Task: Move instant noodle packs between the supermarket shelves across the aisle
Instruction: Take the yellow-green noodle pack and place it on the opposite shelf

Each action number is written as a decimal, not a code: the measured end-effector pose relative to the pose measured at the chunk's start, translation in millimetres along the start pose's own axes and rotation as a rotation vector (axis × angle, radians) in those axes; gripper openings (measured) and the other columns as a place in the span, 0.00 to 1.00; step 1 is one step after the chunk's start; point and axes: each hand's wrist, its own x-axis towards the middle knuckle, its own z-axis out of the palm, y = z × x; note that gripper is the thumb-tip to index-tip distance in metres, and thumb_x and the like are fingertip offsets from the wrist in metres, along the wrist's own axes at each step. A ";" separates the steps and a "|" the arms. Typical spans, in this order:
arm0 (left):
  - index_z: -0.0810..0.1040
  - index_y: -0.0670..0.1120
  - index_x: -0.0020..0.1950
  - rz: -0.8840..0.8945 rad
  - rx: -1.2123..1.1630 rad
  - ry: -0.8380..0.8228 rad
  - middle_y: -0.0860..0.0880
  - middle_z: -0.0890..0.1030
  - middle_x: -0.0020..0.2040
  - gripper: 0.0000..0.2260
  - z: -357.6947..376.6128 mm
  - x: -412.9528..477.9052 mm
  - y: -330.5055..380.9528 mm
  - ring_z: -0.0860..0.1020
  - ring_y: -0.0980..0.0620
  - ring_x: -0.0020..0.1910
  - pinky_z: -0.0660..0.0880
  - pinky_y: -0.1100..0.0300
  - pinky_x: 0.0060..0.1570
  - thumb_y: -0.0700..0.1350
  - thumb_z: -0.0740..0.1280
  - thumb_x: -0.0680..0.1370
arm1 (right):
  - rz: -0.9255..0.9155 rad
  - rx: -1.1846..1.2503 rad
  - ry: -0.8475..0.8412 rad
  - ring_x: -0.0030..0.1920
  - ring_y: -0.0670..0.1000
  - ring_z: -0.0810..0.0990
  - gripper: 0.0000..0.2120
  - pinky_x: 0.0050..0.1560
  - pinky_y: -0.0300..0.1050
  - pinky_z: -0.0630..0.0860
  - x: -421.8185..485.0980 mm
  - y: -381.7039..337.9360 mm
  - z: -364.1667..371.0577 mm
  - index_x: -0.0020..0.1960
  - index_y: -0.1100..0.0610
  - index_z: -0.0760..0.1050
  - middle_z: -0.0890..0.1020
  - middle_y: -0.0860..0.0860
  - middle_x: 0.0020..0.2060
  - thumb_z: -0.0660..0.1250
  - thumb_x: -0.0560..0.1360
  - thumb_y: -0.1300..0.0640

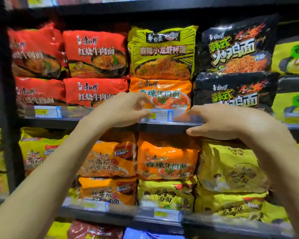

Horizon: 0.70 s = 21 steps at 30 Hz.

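I see the orange noodle pack (162, 94) on its shelf (47, 121), long axis left to right. Left grip (121, 109) flanks the pack's left edge, right grip (219, 121) its lower right; both open, empty, left apparently nearer

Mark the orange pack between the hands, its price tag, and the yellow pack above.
orange pack (162, 94), head view, front face centre.
price tag (162, 115), head view, middle of label.
yellow pack (162, 52), head view, front face centre.

Upright orange noodle pack (164, 90), front-facing
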 end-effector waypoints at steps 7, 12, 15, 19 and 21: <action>0.70 0.55 0.74 0.007 0.144 0.083 0.47 0.78 0.68 0.23 -46.1 30.8 -23.6 0.77 0.44 0.66 0.74 0.49 0.65 0.60 0.63 0.81 | 0.103 -0.089 0.093 0.70 0.57 0.71 0.30 0.64 0.49 0.70 29.7 -21.2 -61.8 0.76 0.51 0.64 0.71 0.54 0.72 0.64 0.78 0.40; 0.61 0.51 0.79 -0.004 0.041 0.265 0.40 0.78 0.68 0.29 -59.7 55.6 -36.6 0.75 0.39 0.67 0.71 0.50 0.64 0.55 0.65 0.81 | 0.216 -0.077 0.227 0.67 0.60 0.74 0.30 0.64 0.52 0.73 61.7 -16.9 -84.1 0.75 0.53 0.66 0.75 0.58 0.69 0.67 0.78 0.43; 0.55 0.49 0.81 0.005 -0.032 0.325 0.37 0.77 0.65 0.33 -50.8 71.0 -43.6 0.75 0.37 0.65 0.72 0.47 0.63 0.54 0.66 0.81 | 0.276 0.014 0.368 0.63 0.63 0.76 0.33 0.62 0.56 0.75 77.8 -9.9 -88.7 0.76 0.54 0.61 0.77 0.62 0.65 0.69 0.75 0.46; 0.48 0.50 0.83 0.011 -0.182 0.424 0.37 0.79 0.60 0.36 -37.9 88.4 -44.3 0.78 0.35 0.60 0.74 0.45 0.59 0.54 0.65 0.81 | 0.290 0.147 0.492 0.55 0.62 0.79 0.39 0.55 0.53 0.76 90.4 -7.4 -86.3 0.79 0.49 0.50 0.79 0.63 0.58 0.68 0.76 0.46; 0.44 0.51 0.83 0.013 -0.269 0.431 0.38 0.82 0.57 0.38 -35.5 94.0 -42.0 0.80 0.36 0.55 0.75 0.47 0.56 0.54 0.65 0.82 | 0.294 0.192 0.516 0.50 0.60 0.80 0.41 0.49 0.49 0.74 93.5 -7.6 -84.7 0.80 0.47 0.46 0.81 0.62 0.56 0.68 0.77 0.46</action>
